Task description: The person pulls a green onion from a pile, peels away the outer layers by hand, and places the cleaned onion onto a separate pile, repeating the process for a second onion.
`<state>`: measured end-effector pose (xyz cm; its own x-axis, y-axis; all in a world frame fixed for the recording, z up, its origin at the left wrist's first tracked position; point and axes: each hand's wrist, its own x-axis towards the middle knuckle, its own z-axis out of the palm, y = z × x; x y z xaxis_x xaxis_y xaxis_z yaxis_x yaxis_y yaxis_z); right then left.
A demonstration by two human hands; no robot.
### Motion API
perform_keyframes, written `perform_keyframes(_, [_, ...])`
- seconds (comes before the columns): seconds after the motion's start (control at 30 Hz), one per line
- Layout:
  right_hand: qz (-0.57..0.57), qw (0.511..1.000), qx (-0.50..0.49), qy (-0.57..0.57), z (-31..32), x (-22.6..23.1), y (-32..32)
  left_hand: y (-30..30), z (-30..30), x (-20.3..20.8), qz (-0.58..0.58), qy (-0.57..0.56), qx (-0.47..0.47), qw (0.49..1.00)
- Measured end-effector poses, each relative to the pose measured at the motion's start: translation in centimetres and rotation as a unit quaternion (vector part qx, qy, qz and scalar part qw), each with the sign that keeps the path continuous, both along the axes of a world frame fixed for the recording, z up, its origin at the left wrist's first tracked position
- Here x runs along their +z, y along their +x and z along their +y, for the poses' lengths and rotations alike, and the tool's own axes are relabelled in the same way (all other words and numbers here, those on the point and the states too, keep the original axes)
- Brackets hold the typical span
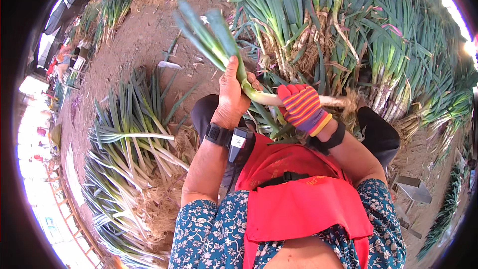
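A long green onion (265,98) lies slantwise across my lap, its green leaves up to the left and its root tuft to the right. Bare and wrapped round the stalk where the leaves begin, my left hand (232,89) is closed on it. My right hand (302,108), in a striped purple, orange and red glove, grips the white shank near the roots. A small black device is strapped to my left wrist, and a black band circles the right one.
On my left, a heap of green onions (117,169) lies on bare soil (129,45). Large upright bunches of green onions (398,35) crowd the ground ahead and to the right. Near my right side stands a grey metal piece (414,189). At the far left is a person (62,64).
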<state>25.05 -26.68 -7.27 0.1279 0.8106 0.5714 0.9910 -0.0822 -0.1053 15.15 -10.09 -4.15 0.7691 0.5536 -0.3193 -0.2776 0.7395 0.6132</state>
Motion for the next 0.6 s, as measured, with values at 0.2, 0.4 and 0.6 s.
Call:
perform_keyframes(0.2, [-0.146, 0.983, 0.105, 0.04, 1.6, 1.3, 1.6, -1.0, -0.8, 1.1, 0.064, -0.008, -0.117, 0.991])
perform_keyframes(0.4, [-0.223, 0.944, 0.233, 0.068, 3.6, 3.8, 1.0, -2.8, -0.6, 1.6, 0.106, -0.032, -0.165, 0.98])
perform_keyframes(0.6, [-0.149, 0.959, 0.241, 0.023, 5.4, 5.8, -0.1, -5.1, 1.5, 1.8, -0.001, -0.121, -0.101, 0.987])
